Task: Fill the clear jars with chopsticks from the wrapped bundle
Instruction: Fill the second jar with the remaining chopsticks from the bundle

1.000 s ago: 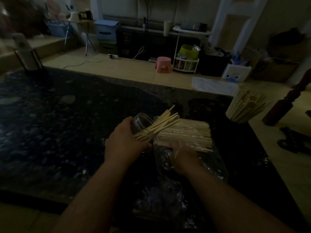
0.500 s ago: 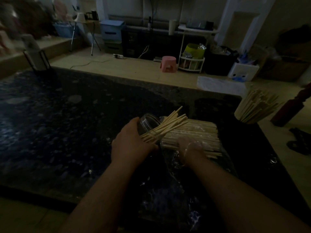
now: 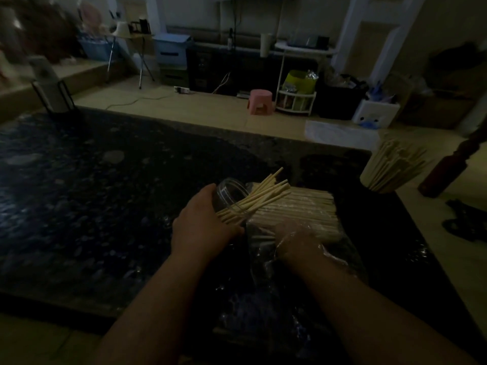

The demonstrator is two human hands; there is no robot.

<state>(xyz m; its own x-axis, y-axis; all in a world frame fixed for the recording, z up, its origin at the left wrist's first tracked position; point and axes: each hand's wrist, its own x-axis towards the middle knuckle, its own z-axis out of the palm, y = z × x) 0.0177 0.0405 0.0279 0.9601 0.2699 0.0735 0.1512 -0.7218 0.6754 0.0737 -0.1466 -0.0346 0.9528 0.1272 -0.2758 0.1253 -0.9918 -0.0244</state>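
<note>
My left hand (image 3: 203, 227) grips the tilted clear jar (image 3: 228, 192), chopsticks (image 3: 263, 196) fanning out; my right hand (image 3: 296, 238) lies under plastic wrap (image 3: 340, 259) at the bundle (image 3: 303, 209); its grip I cannot tell.

On counter (image 3: 105, 206), jar (image 3: 229, 192) lies tilted, chopsticks (image 3: 261, 196) in it fanning toward 2 o'clock. At jar's 3 o'clock, touching: wrapped bundle (image 3: 297, 214). At bundle's 2 o'clock, near counter corner: second jar (image 3: 379, 184), full. Beyond at 12 o'clock, stool (image 3: 260, 101) on floor.
</note>
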